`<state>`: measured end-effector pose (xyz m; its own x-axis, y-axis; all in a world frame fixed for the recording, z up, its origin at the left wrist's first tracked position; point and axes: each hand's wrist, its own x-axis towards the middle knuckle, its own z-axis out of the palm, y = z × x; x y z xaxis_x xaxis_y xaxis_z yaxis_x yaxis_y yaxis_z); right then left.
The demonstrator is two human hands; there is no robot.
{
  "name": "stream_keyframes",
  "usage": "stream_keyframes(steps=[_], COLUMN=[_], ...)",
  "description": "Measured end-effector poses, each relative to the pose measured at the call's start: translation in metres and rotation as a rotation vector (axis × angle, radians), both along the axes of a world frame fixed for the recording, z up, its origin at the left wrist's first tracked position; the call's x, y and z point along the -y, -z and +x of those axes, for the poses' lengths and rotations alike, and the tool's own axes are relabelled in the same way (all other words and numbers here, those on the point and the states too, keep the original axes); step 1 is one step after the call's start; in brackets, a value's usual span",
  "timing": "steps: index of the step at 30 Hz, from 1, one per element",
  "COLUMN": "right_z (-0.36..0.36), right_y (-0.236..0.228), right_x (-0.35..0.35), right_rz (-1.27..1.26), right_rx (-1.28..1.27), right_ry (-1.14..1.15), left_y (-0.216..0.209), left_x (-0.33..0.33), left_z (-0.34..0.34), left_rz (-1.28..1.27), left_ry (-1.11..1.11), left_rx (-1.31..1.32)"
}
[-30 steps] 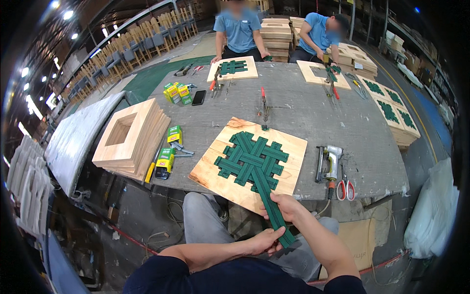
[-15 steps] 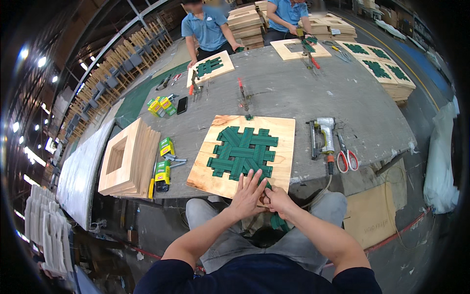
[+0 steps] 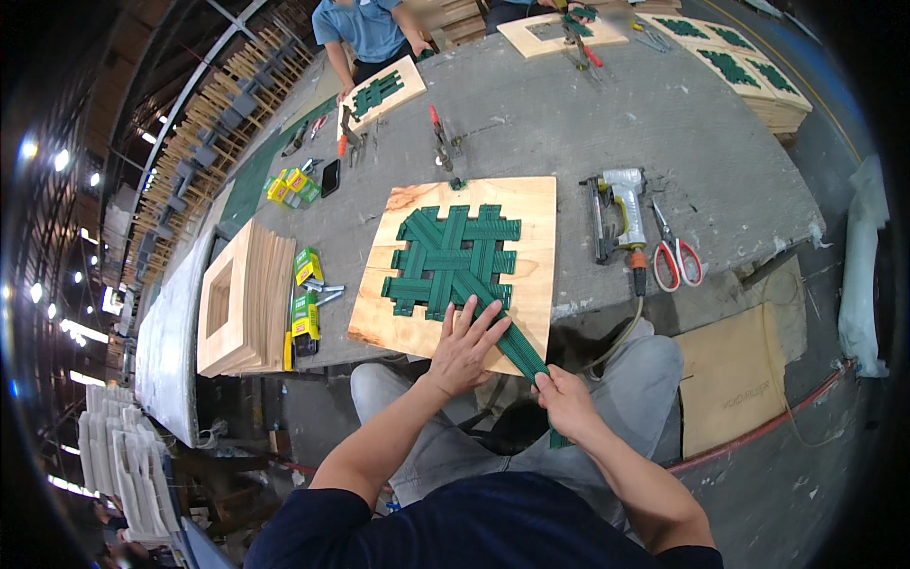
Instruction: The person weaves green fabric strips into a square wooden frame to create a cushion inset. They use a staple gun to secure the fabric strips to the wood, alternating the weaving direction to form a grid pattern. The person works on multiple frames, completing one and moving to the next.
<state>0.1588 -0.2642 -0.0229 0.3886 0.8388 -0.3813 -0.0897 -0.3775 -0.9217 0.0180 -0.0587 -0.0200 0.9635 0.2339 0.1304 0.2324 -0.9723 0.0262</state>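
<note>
A square wooden panel (image 3: 377, 321) lies before me, its near edge jutting past the table edge. Green webbing straps (image 3: 447, 261) cross in a woven pattern over its middle. One loose green strap (image 3: 520, 349) runs diagonally off the near right corner. My left hand (image 3: 464, 349) lies with fingers spread on the panel's near part, fingertips at the strap. Beyond the panel edge my right hand (image 3: 566, 402) is closed around the strap, whose tail hangs below. A clamp (image 3: 442, 142) with a red handle sits at the panel's far edge.
Right of the panel lie a staple gun (image 3: 626, 213) with a hose and red-handled scissors (image 3: 676, 256). On the left are stacked wooden frames (image 3: 248, 299), staple boxes (image 3: 304, 315) and a phone (image 3: 330, 177). A co-worker (image 3: 365, 33) handles another panel across the table.
My right hand has drawn away down and right, stretching the strap diagonally. My left hand stays flat on the panel near the strap. The whole view has shifted.
</note>
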Motion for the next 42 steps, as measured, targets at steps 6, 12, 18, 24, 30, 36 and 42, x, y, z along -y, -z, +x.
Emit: stream_keyframes(steps=[6, 12, 18, 24, 30, 36, 42], right_z=[0.006, 0.01, 0.009, 0.011, 0.02, 0.035, 0.034], right_y=[-0.002, 0.002, -0.001, 0.011, 0.033, 0.037, 0.037], right_x=[0.014, 0.021, 0.023, 0.02, 0.004, -0.005, -0.014], right_rz=[-0.009, -0.019, -0.088, -0.178, -0.148, -0.112, -0.158], right_rx=[0.12, 0.181, 0.188, 0.329, 0.465, 0.443, 0.412], right_ry=[-0.032, -0.051, -0.081, -0.178, -0.259, -0.369, -0.462], left_y=[-0.001, 0.004, 0.002, -0.003, -0.004, -0.009, 0.054], left_x=[-0.002, -0.004, -0.006, -0.007, -0.001, 0.07, 0.11], left_z=[0.001, 0.001, -0.001, -0.004, -0.006, -0.052, -0.017], left_rz=[-0.02, 0.054, -0.029, -0.09, -0.081, -0.485, -1.176], left_ry=[-0.014, 0.017, 0.027, 0.034, -0.006, 0.324, -0.263], left_rx=[-0.075, -0.022, -0.025, -0.021, 0.025, 0.19, 0.234])
